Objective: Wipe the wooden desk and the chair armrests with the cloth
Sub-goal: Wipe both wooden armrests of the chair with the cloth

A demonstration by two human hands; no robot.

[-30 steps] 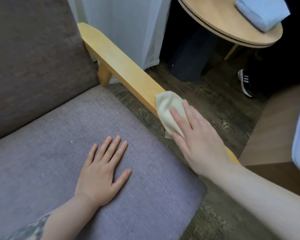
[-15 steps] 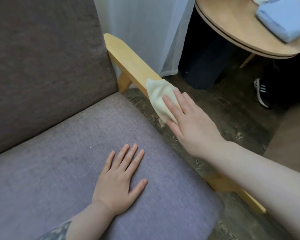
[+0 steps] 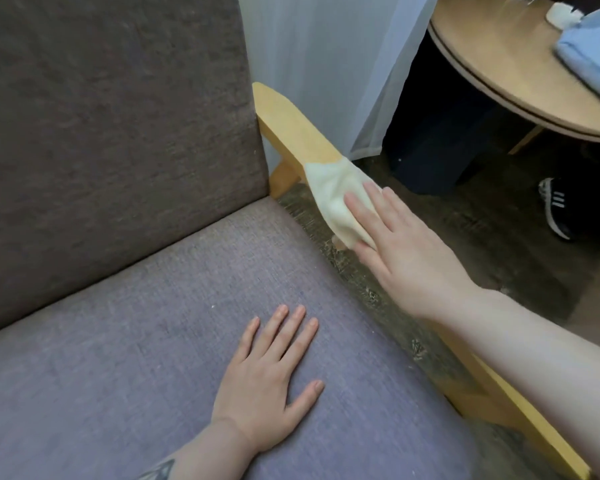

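Observation:
A pale yellow cloth [image 3: 329, 192] lies draped over the chair's right wooden armrest [image 3: 290, 126], about midway along it. My right hand [image 3: 402, 251] presses flat on the cloth's near part, fingers stretched toward the backrest. My left hand [image 3: 269, 375] rests palm down on the purple seat cushion [image 3: 118, 358], fingers spread, holding nothing. The near end of the armrest [image 3: 520, 414] shows under my right forearm.
A dark grey-brown backrest [image 3: 111, 133] fills the upper left. A white curtain [image 3: 326, 64] hangs behind the armrest. A round wooden table [image 3: 499, 64] at the upper right carries a folded blue towel [image 3: 589, 60]. A black shoe [image 3: 556, 209] stands on the dark floor.
My right hand has slid the cloth along the armrest toward the backrest. My left hand has stayed flat on the seat.

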